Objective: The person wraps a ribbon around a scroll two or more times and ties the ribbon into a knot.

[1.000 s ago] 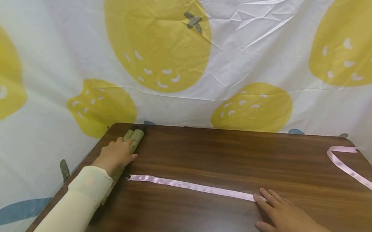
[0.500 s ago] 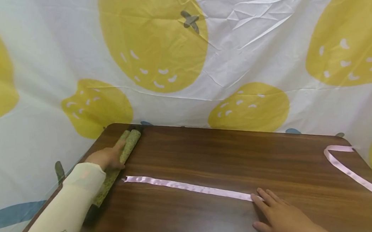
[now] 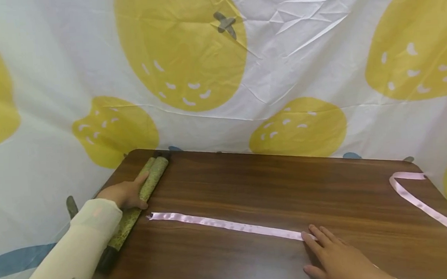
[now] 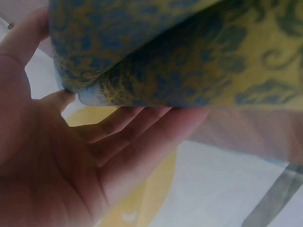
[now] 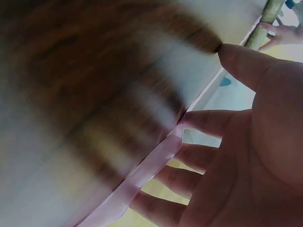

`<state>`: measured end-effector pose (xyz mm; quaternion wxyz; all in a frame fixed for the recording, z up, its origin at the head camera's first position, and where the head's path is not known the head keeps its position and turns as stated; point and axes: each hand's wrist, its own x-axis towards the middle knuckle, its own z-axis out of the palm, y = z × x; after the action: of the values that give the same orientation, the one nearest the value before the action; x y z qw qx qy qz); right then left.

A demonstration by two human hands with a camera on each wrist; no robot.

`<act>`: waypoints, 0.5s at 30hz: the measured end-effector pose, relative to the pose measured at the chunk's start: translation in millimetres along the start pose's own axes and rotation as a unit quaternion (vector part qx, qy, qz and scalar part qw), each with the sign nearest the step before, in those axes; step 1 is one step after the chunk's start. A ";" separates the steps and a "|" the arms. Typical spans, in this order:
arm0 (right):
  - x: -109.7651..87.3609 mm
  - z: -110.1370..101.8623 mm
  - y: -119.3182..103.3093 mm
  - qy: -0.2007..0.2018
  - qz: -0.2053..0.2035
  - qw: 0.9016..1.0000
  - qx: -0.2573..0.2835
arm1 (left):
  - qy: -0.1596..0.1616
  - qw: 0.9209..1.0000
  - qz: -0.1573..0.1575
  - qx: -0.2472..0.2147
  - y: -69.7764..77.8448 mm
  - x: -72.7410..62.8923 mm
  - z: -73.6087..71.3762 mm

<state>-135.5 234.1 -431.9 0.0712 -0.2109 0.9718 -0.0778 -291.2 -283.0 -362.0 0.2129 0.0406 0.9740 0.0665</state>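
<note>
A rolled scroll (image 3: 153,178) lies lengthwise along the table's left side. It has two parallel rolls in green-gold patterned cloth and a black knob (image 3: 107,259) at the near end. My left hand (image 3: 121,192) reaches across the rolls and grips them, thumb on the right side; in the left wrist view, fingers (image 4: 142,132) meet the patterned cloth from below. A pink satin ribbon (image 3: 228,225) runs across the table from near the scroll. My right hand (image 3: 336,258) rests on its right end with fingers extended; in the right wrist view the ribbon (image 5: 147,172) passes under the fingertips.
A second stretch of pink ribbon (image 3: 419,204) bends near the right table edge. The dark brown wooden table (image 3: 249,180) has rounded corners. Behind and beside it hangs a white curtain (image 3: 192,128) printed with yellow lemons.
My left hand has shifted left and slightly nearer on the scroll, showing more of the rolls and the near knob. My right hand stays on the ribbon. The head view has turned slightly.
</note>
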 end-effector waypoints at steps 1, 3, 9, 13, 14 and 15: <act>-0.1 0.5 0.3 0.001 -0.001 1.000 -0.002 | 0.005 1.000 0.000 0.001 -1.7 2.0 1.5; -0.2 1.6 0.7 0.005 -0.005 1.000 -0.007 | 0.012 1.000 -0.003 0.001 -6.7 5.9 4.2; 0.2 3.9 1.5 0.019 -0.017 0.999 -0.023 | 0.034 0.999 -0.011 -0.005 -10.0 4.1 8.1; -0.7 3.2 0.7 0.023 -0.018 0.999 -0.027 | 0.052 0.999 -0.008 -0.006 2.5 -0.9 10.8; -1.0 2.8 0.3 0.024 -0.018 0.999 -0.027 | 0.058 0.998 -0.004 -0.003 5.8 -1.4 11.7; -1.2 2.3 -0.1 0.024 -0.017 0.999 -0.027 | 0.066 0.998 -0.001 0.000 9.5 -2.3 12.3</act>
<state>-134.0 234.2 -434.0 0.0412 -0.2276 0.9712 -0.0578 -283.4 -272.5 -370.8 0.1481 0.0353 0.9859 0.0690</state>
